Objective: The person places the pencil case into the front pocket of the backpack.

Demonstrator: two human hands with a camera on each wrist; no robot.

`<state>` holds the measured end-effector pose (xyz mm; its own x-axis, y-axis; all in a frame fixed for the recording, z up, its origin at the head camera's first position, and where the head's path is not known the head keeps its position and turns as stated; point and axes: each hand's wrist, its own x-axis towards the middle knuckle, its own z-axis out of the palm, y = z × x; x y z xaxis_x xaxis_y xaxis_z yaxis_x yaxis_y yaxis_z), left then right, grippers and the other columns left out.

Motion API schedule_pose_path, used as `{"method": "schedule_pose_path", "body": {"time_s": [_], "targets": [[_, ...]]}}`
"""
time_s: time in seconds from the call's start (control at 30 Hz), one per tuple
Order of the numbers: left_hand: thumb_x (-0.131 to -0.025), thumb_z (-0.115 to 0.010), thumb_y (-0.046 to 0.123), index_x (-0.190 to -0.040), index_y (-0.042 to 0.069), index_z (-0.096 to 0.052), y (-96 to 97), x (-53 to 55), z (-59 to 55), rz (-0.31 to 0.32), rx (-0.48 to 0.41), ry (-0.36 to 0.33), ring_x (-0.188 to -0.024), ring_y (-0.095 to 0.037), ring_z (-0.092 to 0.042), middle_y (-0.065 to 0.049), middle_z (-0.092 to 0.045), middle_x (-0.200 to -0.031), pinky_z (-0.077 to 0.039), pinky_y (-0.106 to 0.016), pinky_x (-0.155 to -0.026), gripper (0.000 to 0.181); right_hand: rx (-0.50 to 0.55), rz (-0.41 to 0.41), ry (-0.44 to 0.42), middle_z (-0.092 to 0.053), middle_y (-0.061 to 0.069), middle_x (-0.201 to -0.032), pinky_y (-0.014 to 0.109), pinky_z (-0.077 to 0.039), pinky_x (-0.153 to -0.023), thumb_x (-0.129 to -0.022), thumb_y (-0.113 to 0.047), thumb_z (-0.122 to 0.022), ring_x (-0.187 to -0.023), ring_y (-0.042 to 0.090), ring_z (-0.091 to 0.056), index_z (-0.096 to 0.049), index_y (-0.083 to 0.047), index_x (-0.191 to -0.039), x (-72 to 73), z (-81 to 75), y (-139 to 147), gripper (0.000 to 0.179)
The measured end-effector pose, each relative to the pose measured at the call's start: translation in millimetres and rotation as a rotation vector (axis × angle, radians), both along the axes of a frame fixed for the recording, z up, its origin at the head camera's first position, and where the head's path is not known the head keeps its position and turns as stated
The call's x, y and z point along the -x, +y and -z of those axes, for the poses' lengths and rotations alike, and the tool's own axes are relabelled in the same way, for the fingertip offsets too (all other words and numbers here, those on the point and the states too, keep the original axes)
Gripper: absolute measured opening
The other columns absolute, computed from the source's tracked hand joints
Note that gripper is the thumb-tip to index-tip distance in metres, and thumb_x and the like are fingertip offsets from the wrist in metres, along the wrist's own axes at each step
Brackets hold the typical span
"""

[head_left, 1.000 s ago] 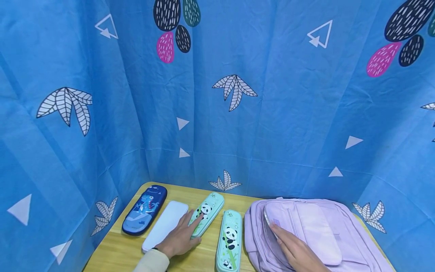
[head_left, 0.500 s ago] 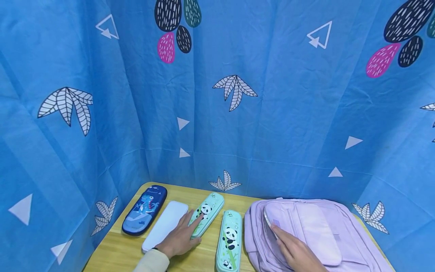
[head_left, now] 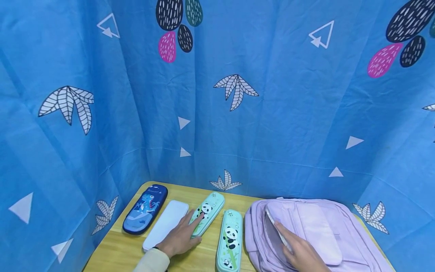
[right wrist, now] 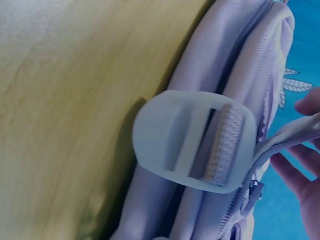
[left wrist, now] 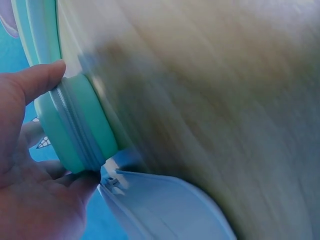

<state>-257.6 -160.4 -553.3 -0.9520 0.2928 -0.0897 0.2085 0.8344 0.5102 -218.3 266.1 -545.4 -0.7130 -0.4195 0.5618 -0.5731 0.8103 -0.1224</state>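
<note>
My left hand lies over the near end of a mint-green panda pencil case. In the left wrist view, the thumb and fingers hold this zipped case from opposite sides. On the right, a lilac backpack lies flat with its front pocket partly unzipped. My right hand grips the pocket's zippered edge and lifts it away from the bag. Seen from the right wrist, the thumb is above that edge and fingers are below it. The pocket's inside is mostly hidden.
A second panda pencil case stands lengthwise between the left hand and the backpack. Left of the hand lie a plain white case and a dark blue dinosaur case. Blue curtains enclose the yellow wooden table.
My right hand has drawn the pocket's edge slightly to the right, and the opening is wider. The left hand and the pencil cases have stayed in place.
</note>
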Motion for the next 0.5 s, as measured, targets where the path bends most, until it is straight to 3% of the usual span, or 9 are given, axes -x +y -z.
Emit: {"method": "schedule_pose_path", "body": {"time_s": [0.1,0.27,0.37,0.5], "targets": [[-0.101,-0.077,0.034,-0.17,0.026,-0.041,-0.3,0.7,-1.8,0.004,-0.007,0.011,-0.164,-0.047,-0.026,-0.02,-0.021,-0.181,-0.035,-0.071,-0.125,0.078,0.016,0.03,-0.043,-0.074,0.009,-0.143,0.034,-0.067,-0.083,-0.075,0.01,-0.083,-0.111,0.016,-0.077,-0.064,-0.006,-0.151,-2.7,-5.5,0,0.08],[-0.099,-0.08,0.032,-0.168,0.024,-0.045,-1.5,0.9,-2.3,0.002,-0.026,0.027,-0.162,-0.049,-0.03,-0.021,-0.026,-0.179,-0.036,-0.071,-0.125,0.078,0.028,0.065,-0.081,-0.074,0.01,-0.143,0.036,-0.067,-0.084,-0.075,0.013,-0.081,-0.11,0.013,-0.076,-0.064,-0.006,-0.151,-5.6,-13.3,1,0.08],[-0.097,-0.081,0.032,-0.167,0.025,-0.046,-1.8,1.3,-1.7,-0.001,-0.043,0.03,-0.161,-0.049,-0.032,-0.021,-0.027,-0.179,-0.037,-0.071,-0.124,0.079,0.015,0.072,-0.037,-0.074,0.009,-0.142,0.033,-0.066,-0.086,-0.073,0.012,-0.084,-0.112,0.019,-0.077,-0.065,-0.006,-0.149,-5.2,-16.3,4,0.081],[-0.094,-0.085,0.032,-0.165,0.025,-0.05,-2.1,2.8,0.0,-0.008,-0.04,0.052,-0.158,-0.05,-0.038,-0.021,-0.032,-0.177,-0.039,-0.071,-0.122,0.079,0.008,0.063,0.075,-0.076,0.009,-0.14,0.019,-0.061,-0.089,-0.066,0.009,-0.089,-0.109,0.023,-0.079,-0.067,-0.006,-0.147,-2.4,-18.9,11,0.085]]}}
